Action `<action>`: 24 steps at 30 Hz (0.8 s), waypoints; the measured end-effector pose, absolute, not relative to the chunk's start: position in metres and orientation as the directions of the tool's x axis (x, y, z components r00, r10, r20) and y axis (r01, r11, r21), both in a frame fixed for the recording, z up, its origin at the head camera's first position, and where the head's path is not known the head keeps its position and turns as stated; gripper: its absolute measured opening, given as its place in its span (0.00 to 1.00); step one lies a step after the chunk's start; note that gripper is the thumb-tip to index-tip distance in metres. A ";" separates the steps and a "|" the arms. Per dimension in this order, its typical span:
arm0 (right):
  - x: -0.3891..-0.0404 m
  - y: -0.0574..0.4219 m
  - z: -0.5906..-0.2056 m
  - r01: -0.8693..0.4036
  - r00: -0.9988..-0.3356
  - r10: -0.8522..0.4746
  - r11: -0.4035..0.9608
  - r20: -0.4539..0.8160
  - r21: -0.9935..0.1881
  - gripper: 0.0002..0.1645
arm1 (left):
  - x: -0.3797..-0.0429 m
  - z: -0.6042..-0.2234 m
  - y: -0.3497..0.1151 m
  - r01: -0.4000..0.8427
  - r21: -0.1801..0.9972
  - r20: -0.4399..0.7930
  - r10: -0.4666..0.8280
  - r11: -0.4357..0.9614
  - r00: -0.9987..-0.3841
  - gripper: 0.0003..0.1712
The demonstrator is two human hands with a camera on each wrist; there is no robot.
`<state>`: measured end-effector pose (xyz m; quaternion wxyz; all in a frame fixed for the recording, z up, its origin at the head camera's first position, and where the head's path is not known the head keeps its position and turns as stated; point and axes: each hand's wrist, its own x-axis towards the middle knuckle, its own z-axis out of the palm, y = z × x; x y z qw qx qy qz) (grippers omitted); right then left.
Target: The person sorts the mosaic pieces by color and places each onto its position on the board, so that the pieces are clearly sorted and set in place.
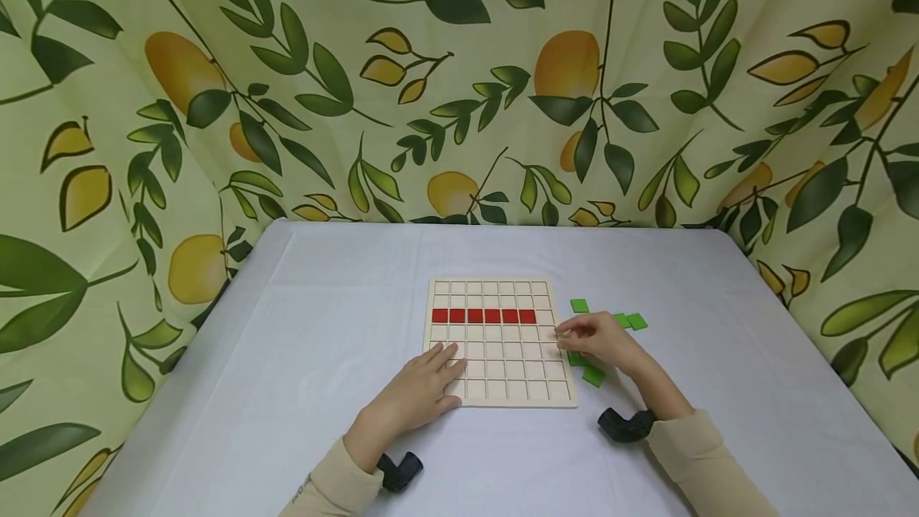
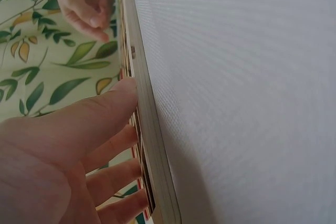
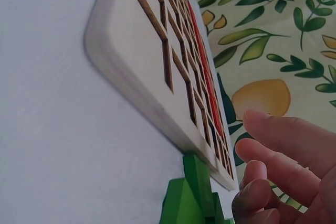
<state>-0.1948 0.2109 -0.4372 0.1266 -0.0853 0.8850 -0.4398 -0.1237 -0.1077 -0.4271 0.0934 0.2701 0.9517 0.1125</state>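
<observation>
**Left hand flat on the board, right hand over its edge**

From my end of the feed, I have the pale gridded board lying between the two hands. The left hand is spread on its near left corner, fingers reaching over the cells, and in the left wrist view I see the thumb against the board's near edge.

The right hand is at the opposite side edge, palm down. Its fingers are loosely bent, and from the right wrist I see the two leading fingertips parted, with only a gap between them.

Ahead of the left hand, a row of six red tiles crosses the board, ending just short of the right hand's fingertips; the cell between shows bare wood.

Around the right hand I count five green tiles in my head view: one beyond the fingers, two side by side past the knuckles, two on the near side by the board's edge, one partly hidden by the hand.

Beneath each wrist I see a black fitting, by a beige sleeve. White cloth lies under everything, and past both hands hangs a leaf-and-fruit curtain.
</observation>
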 end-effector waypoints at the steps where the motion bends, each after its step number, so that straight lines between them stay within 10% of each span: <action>1: -0.194 0.212 -0.437 -0.039 -0.953 -0.264 0.598 -0.151 -0.800 0.18 | -0.124 -0.427 -0.108 0.493 0.265 -0.116 0.535 0.829 -0.837 0.31; 24: -0.173 0.246 -0.444 -0.106 -0.939 -0.322 0.599 -0.118 -0.793 0.18 | -0.122 -0.425 -0.108 0.501 0.271 -0.109 0.544 0.822 -0.832 0.31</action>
